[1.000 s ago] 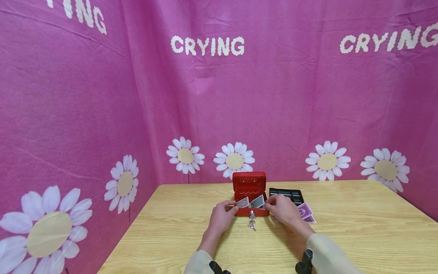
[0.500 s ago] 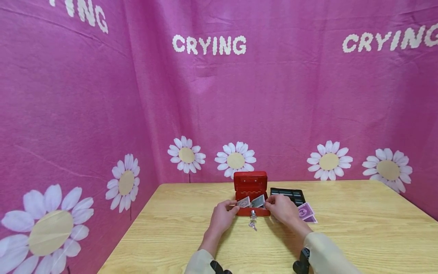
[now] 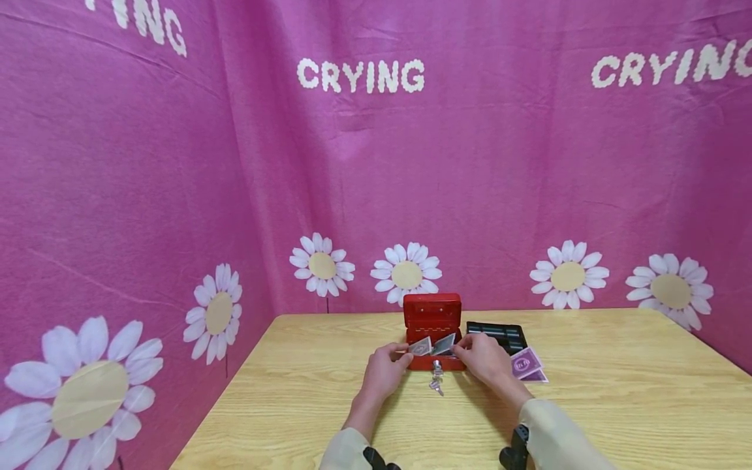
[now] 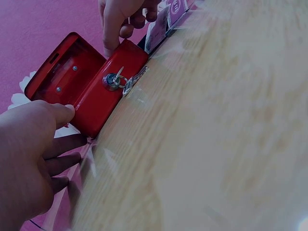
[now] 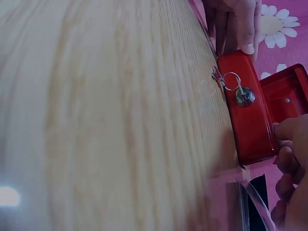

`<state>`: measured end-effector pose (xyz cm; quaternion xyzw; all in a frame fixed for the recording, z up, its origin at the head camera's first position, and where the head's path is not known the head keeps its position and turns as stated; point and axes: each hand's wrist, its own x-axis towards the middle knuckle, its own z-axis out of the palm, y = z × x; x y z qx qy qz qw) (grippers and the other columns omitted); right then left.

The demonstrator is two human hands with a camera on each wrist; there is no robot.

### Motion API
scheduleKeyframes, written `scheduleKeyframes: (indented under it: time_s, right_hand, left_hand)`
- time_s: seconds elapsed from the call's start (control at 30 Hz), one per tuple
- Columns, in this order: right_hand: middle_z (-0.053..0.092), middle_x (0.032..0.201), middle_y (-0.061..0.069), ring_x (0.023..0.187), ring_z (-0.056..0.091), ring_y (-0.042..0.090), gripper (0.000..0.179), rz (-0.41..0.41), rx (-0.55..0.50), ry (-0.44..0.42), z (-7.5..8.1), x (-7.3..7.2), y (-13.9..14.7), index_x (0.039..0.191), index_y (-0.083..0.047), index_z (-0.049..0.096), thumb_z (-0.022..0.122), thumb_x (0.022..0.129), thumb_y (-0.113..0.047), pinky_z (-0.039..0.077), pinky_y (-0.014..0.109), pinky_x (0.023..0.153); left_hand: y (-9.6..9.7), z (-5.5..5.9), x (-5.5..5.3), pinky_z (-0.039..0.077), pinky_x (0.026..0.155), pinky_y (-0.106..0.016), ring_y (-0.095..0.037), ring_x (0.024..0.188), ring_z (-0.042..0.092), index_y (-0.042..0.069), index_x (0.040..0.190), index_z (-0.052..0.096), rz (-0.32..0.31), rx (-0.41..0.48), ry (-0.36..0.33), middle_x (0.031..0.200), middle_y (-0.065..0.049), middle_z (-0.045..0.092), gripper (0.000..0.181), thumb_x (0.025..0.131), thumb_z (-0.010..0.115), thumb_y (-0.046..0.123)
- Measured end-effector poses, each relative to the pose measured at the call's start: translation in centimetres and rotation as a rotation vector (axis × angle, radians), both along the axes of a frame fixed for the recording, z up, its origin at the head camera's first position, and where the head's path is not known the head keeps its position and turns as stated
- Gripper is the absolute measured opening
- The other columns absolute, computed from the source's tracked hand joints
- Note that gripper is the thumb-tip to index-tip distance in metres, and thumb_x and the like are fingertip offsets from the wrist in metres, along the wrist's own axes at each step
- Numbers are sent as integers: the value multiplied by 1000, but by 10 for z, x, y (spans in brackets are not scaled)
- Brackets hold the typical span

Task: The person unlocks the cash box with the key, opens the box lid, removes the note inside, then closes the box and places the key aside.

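Note:
A small red cash box (image 3: pixel 433 316) stands on the table with its lid raised. Its front lock (image 4: pixel 111 81) carries a ring of keys (image 3: pixel 437 386). Two paper notes lean inside: a pale grey one (image 3: pixel 420 347) on the left and a dark green one (image 3: pixel 444 344) on the right. My left hand (image 3: pixel 383 375) holds the box's left front corner, thumb at the rim and fingers along the side. Over the right end of the box, my right hand (image 3: pixel 484 359) pinches at the green note's lower right edge; in the right wrist view the box wall hides the note.
A black tray with compartments (image 3: pixel 510 335) lies right of the box, partly behind my right hand. Purple notes (image 3: pixel 525 363) overlap in front of it. The wooden table (image 3: pixel 282 398) meets a pink curtain (image 3: pixel 470 163) printed with daisies at the back.
My right fingertips have shifted slightly left, farther over the box, and the green note tilts a little differently. My left hand keeps its place on the box; the whole view has drifted slightly.

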<state>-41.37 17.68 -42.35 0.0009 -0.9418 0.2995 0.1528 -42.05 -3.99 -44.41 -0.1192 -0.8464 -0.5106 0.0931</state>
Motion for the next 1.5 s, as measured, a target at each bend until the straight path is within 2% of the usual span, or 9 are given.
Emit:
scheduleKeyframes:
  time_s: [0.2, 0.5, 0.83, 1.13, 1.5]
  right_hand:
    - [70, 81, 0, 70, 56, 15, 22, -8, -11, 16, 2, 1, 0, 92, -13, 76, 66, 89, -31, 42, 31, 61]
    - [65, 74, -1, 68, 54, 16, 22, -17, -9, -2, 2, 1, -1, 94, -11, 76, 65, 89, -29, 38, 30, 60]
    - [66, 73, -2, 67, 54, 16, 17, -31, -12, 29, 2, -1, -3, 86, -16, 76, 65, 85, -28, 39, 31, 59]
    - [70, 78, 0, 68, 55, 15, 16, -30, -60, 54, 3, 2, -5, 86, -15, 77, 66, 84, -26, 41, 31, 59]
    - [69, 79, 1, 66, 54, 15, 16, -24, -128, 100, 6, 5, -4, 88, -14, 76, 66, 85, -25, 39, 29, 57]
  left_hand:
    - [2, 1, 0, 55, 85, -36, -17, 99, 66, 5, 122, 70, 1, -5, -4, 108, -7, 74, 29, 96, 65, 18]
    - [3, 1, 0, 55, 85, -36, -16, 97, 65, 5, 122, 69, 3, -10, -6, 107, -6, 73, 29, 96, 65, 19]
    - [3, 2, 1, 55, 86, -36, -17, 99, 66, 5, 122, 69, 0, 1, -14, 110, -7, 73, 30, 96, 64, 18]
    - [2, 0, 2, 54, 87, -38, -17, 96, 68, 3, 119, 70, 7, -10, 24, 105, -8, 75, 28, 95, 66, 17]
    - [0, 0, 1, 55, 87, -39, -18, 96, 68, 2, 119, 70, 8, -11, 36, 106, -8, 74, 28, 95, 65, 15]
